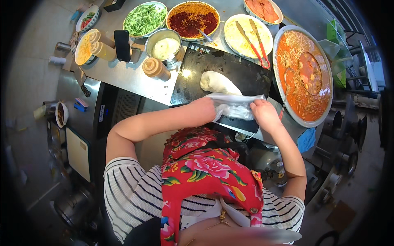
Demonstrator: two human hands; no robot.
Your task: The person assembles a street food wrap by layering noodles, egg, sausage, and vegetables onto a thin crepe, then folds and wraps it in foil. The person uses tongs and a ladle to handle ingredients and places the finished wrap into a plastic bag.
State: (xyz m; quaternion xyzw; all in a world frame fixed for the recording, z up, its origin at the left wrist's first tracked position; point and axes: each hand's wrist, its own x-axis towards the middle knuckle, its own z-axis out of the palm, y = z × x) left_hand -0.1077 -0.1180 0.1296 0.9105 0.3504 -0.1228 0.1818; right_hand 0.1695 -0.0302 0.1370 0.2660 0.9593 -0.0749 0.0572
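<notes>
Seen from the head camera, both hands work at the near edge of a black cutting board (230, 71) on a steel counter (123, 76). The left hand (204, 110) and the right hand (264, 114) each pinch one end of a thin clear plastic bag (234, 105), holding its mouth stretched between them. Just beyond the bag, apparently touching its far edge, lies a pale lump of dough (218, 83) on the board. The bag looks light, limp and slippery, so it is best gripped at the rim corners; the dough seems soft and yielding, better scooped from beneath than squeezed. Around the board stand a pan of orange noodles (303, 78), a tray with red tongs (248, 37), a chilli dish (192, 19) and green vegetables (144, 18).
</notes>
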